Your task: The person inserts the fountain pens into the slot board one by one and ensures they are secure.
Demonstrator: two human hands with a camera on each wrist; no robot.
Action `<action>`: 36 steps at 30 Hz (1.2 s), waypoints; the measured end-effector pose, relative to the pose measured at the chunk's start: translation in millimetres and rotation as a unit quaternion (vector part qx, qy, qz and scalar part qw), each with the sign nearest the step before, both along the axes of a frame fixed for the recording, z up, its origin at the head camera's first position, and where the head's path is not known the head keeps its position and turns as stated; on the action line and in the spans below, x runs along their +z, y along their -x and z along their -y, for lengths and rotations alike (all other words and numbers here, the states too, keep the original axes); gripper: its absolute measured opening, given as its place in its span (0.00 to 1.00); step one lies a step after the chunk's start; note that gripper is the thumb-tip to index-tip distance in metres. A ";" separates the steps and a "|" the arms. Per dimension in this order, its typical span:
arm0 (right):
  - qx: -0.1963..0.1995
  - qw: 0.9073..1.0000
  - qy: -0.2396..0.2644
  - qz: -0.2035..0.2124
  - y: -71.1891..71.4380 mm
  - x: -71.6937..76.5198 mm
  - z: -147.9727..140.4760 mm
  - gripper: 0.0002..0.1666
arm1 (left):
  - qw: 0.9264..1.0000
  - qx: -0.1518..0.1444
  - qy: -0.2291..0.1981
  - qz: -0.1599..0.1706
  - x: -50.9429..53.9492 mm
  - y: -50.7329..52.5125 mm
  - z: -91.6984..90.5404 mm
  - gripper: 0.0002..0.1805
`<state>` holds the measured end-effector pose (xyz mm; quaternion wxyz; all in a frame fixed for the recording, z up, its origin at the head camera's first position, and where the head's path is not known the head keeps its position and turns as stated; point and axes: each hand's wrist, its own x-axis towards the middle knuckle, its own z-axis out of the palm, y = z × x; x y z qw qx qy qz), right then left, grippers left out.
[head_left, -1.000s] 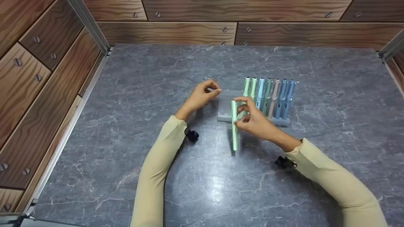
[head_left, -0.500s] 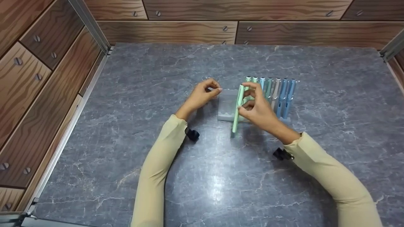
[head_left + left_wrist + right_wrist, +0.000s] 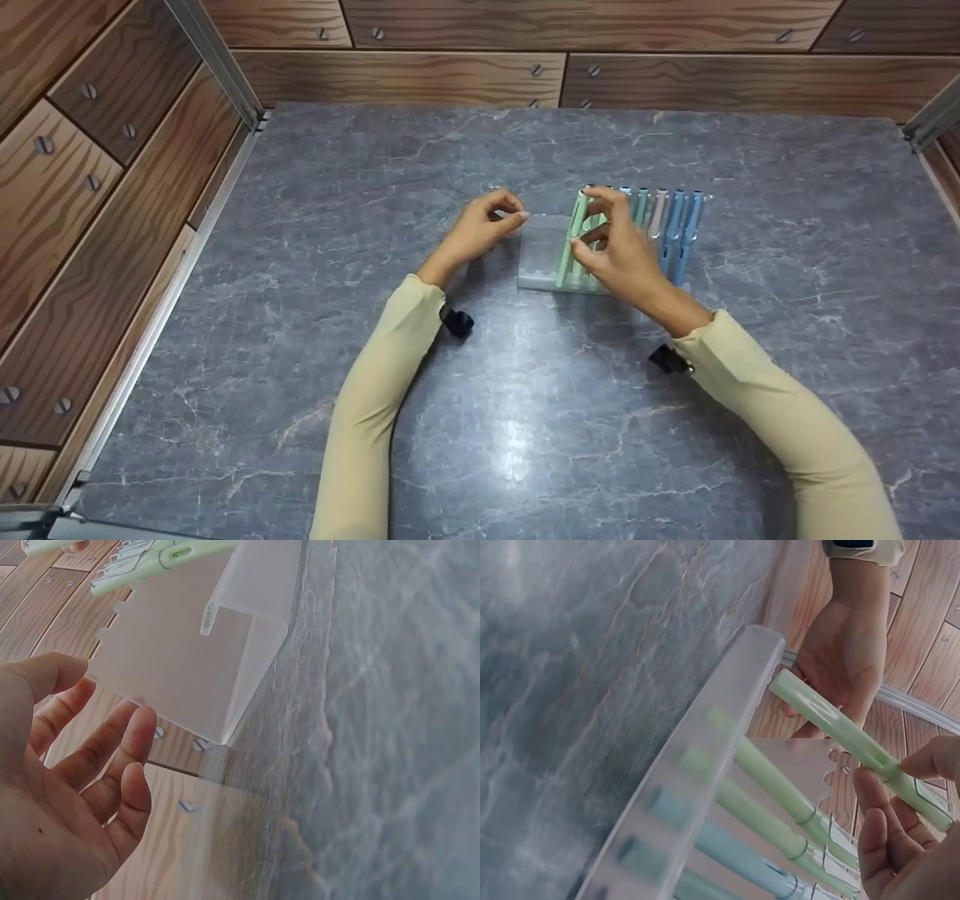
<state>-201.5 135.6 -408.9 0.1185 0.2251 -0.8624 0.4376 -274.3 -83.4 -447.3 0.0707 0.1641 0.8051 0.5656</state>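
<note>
A clear plastic pen stand with a notched back edge stands on the table. My left hand pinches its upper left corner between thumb and index finger, the other fingers loosely bent, as the left wrist view shows. Between the thumb and fingers of my right hand is a light green pen, tilted over the stand just left of the pen row. In the right wrist view its lower end is still apart from the stand's front lip. Two similar green pens lean in the nearest slots.
Several more pens, teal, grey and blue, fill the right side of the stand, partly hidden by my right hand. The grey marbled table ends at wood-patterned walls at the back and left.
My right hand has carried the light green pen up and away from me, from in front of the stand to over it beside the other pens. The left hand has stayed put.
</note>
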 end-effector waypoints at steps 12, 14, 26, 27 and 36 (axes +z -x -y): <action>-0.040 0.997 -0.030 -0.054 7.6 -6.7 -1.0 0.36 | 1.000 -0.001 -0.001 -0.007 2.2 -2.0 0.0 0.09; -0.043 0.997 -0.037 -0.054 8.0 -7.7 -1.1 0.35 | 1.000 -0.001 -0.001 -0.007 1.6 -1.4 -0.3 0.09; -0.036 0.997 -0.059 -0.036 7.3 -14.0 -0.5 0.36 | 1.000 -0.003 -0.003 -0.006 1.0 -1.6 0.3 0.09; -0.034 0.997 -0.061 -0.036 7.1 -14.5 -0.6 0.36 | 1.000 -0.003 -0.001 -0.004 1.2 -1.8 0.4 0.09; -0.033 0.996 -0.076 -0.029 4.7 -14.8 1.2 0.34 | 1.000 0.003 -0.001 -0.004 0.6 -1.3 -1.3 0.07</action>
